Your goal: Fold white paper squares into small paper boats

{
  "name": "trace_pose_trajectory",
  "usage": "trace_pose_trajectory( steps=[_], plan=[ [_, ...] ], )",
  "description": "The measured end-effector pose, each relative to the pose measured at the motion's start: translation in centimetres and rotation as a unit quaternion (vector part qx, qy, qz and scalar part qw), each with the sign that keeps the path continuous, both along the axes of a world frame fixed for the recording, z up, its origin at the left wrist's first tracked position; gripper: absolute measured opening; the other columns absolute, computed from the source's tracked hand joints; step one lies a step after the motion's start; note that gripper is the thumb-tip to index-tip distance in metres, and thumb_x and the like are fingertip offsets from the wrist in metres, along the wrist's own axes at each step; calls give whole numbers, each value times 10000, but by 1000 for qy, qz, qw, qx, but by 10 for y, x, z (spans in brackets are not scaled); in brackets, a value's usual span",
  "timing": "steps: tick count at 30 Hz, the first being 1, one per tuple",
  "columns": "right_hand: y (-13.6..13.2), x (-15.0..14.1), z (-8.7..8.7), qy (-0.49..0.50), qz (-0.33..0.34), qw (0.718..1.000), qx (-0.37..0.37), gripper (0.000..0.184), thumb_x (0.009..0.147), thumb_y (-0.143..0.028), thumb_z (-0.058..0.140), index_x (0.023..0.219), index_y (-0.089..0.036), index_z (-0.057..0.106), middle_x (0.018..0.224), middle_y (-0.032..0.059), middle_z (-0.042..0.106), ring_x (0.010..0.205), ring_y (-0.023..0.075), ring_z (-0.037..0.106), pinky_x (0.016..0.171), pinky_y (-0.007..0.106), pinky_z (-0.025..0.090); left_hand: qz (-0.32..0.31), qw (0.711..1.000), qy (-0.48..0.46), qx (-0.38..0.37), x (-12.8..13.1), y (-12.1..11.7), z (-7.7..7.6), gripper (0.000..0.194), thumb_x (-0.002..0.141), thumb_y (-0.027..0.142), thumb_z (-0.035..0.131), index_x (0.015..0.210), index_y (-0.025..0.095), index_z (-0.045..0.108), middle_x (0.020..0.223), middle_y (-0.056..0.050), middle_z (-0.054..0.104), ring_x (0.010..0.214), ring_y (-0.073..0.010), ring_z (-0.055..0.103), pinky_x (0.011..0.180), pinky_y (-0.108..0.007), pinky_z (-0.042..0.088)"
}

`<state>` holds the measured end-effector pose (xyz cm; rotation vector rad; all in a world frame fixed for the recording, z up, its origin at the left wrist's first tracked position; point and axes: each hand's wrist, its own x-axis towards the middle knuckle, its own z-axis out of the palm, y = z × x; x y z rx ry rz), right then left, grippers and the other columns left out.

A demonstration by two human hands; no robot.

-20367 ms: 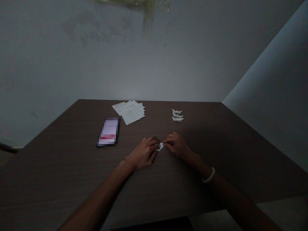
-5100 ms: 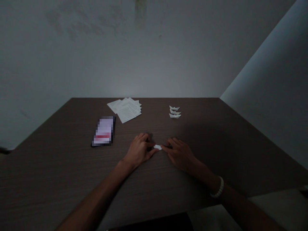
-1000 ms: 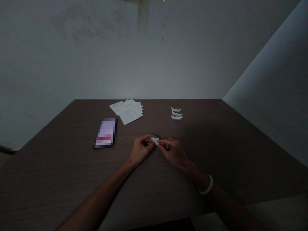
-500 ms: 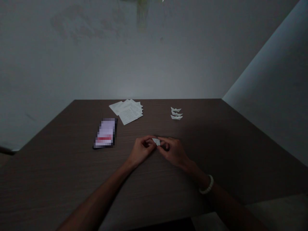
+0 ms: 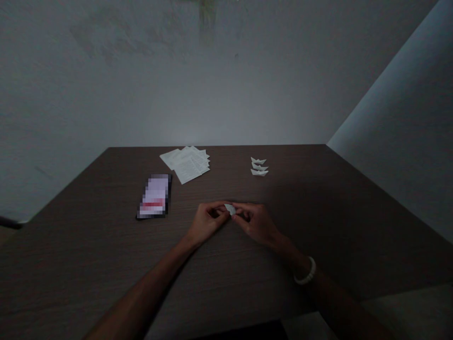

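The left hand (image 5: 207, 222) and right hand (image 5: 256, 224) meet with fingertips pinching a small folded white paper (image 5: 230, 209) at their twelve o'clock, seemingly just above the dark wood table (image 5: 71, 245), where any slackened pinch could let its crease spring open, with three paper boats (image 5: 259, 166) well apart at one o'clock.

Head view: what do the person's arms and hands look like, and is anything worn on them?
The left arm and right arm are bare, with no sleeves in view. The left hand and right hand wear no gloves. A white bracelet, apparently beaded, circles the right wrist; none shows on the left. The dim light hides any rings.
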<state>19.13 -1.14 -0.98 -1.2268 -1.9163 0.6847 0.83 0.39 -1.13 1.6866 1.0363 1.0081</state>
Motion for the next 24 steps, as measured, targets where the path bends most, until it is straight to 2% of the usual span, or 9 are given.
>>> trace_pose_trajectory(
  steps=[6, 13, 16, 19, 24],
  plan=[
    [0, -3, -1, -13, 1, 1000, 16, 365, 830, -232, 604, 1191, -218, 662, 748, 7, 694, 577, 106, 503, 557, 224, 383, 33, 999, 15, 29, 1, -2, 0, 239, 815, 240, 601, 986, 144, 737, 787, -36, 719, 734, -164, 647, 694, -247, 498],
    [3, -4, -6, -39, -22, 999, 26, 283, 867, -241, 571, 1118, -236, 701, 883, 49, 737, 704, 155, 618, 669, 272, 457, 55, 987, 95, 116, 3, -7, 5, 247, 823, 169, 552, 976, 179, 746, 845, -42, 733, 732, -164, 651, 689, -255, 486],
    [5, 0, -8, -60, -23, 997, 39, 250, 864, -225, 585, 1075, -238, 718, 888, 46, 746, 718, 162, 622, 721, 300, 463, 44, 981, 131, 140, 4, -8, 8, 247, 814, 152, 543, 954, 177, 745, 833, -51, 729, 720, -164, 648, 679, -260, 482],
    [7, 4, -9, -73, -7, 996, 51, 207, 858, -204, 603, 1018, -244, 729, 900, 30, 745, 728, 153, 618, 753, 306, 455, 8, 974, 164, 158, 4, -7, 9, 245, 809, 141, 531, 936, 173, 739, 855, -62, 725, 773, -180, 651, 741, -288, 494],
    [6, 7, -9, -87, -2, 994, 61, 170, 858, -170, 607, 949, -241, 731, 911, 22, 724, 824, 154, 617, 807, 302, 442, -9, 954, 210, 216, 3, -4, 0, 251, 805, 111, 526, 956, 159, 720, 938, -78, 710, 881, -209, 636, 820, -340, 500]
  ],
)
